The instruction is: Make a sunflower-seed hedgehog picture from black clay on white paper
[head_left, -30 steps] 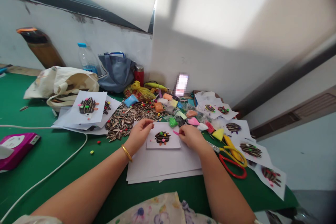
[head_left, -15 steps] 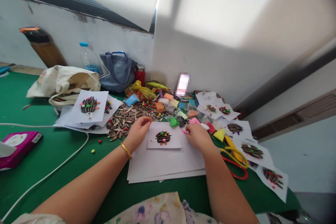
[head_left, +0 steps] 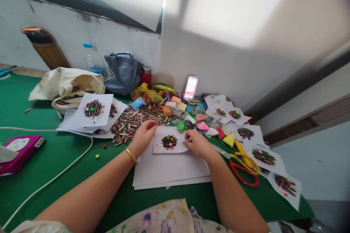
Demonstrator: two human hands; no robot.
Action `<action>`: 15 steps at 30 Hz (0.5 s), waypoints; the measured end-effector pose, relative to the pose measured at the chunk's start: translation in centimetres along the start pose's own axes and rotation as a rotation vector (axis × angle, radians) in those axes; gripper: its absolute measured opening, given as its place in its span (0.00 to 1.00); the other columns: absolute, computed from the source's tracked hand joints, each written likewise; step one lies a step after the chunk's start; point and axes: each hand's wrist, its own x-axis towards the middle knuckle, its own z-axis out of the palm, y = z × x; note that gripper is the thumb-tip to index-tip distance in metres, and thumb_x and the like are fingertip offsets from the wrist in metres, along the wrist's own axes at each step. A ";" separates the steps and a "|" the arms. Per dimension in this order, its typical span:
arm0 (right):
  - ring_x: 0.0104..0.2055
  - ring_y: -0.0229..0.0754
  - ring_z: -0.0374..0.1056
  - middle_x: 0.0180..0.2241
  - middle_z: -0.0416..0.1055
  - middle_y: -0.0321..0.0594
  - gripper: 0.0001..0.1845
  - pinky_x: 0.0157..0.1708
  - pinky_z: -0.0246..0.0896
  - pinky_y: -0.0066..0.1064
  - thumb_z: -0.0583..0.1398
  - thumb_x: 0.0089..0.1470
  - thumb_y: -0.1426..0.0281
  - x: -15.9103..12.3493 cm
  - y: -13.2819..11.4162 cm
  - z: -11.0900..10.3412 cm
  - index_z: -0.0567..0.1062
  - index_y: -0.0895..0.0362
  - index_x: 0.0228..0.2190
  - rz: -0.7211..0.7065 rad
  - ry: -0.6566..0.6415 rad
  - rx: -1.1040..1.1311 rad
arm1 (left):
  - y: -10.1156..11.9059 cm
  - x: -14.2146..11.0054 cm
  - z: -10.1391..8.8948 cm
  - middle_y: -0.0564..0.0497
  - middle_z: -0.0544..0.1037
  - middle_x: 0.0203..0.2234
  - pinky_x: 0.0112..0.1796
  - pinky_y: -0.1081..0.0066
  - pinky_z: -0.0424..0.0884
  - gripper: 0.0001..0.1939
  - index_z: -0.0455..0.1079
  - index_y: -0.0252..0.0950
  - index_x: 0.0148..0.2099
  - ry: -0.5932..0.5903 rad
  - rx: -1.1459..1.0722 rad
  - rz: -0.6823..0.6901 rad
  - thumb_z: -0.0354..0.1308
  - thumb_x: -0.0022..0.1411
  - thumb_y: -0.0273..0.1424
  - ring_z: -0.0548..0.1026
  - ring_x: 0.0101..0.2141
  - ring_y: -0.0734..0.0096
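A white card lies on a stack of larger white paper. On it is a hedgehog picture with a dark body of striped seeds, coloured dots and orange feet. By the card's upper left corner is my left hand, thumb and fingers curled together; anything between them is hidden. My right hand reaches over the card's right edge with its fingertips pinched. I cannot make out what they hold. Striped sunflower seeds are heaped beyond my left hand, and coloured clay packets lie beyond my right.
Scissors with red and yellow handles lie beside my right forearm. Finished hedgehog cards are stacked at left; more cards line the right edge. A white cable crosses the left side near a magenta box. Bags stand behind.
My right hand has moved left, onto the card's right edge. The pink bit seen at its fingertips before is out of sight. My left hand has hardly moved.
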 end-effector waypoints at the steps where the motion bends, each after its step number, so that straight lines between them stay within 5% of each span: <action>1: 0.32 0.35 0.63 0.37 0.68 0.37 0.08 0.32 0.52 0.26 0.63 0.50 0.69 0.2 0.0 0.3 0.69 0.55 0.34 -0.009 0.023 0.008 | 0.0 0.0 0.0 0.46 0.75 0.41 0.45 0.63 0.69 0.16 0.71 0.35 0.44 -0.004 0.002 -0.001 0.57 0.56 0.38 0.73 0.43 0.63; 15: 0.34 0.36 0.62 0.35 0.67 0.36 0.07 0.34 0.54 0.26 0.62 0.48 0.75 0.9 0.9 1.0 0.70 0.57 0.33 -0.067 0.027 0.053 | 0.2 0.1 -0.2 0.46 0.75 0.40 0.39 0.65 0.72 0.16 0.70 0.35 0.44 0.001 0.025 -0.013 0.57 0.55 0.38 0.74 0.41 0.63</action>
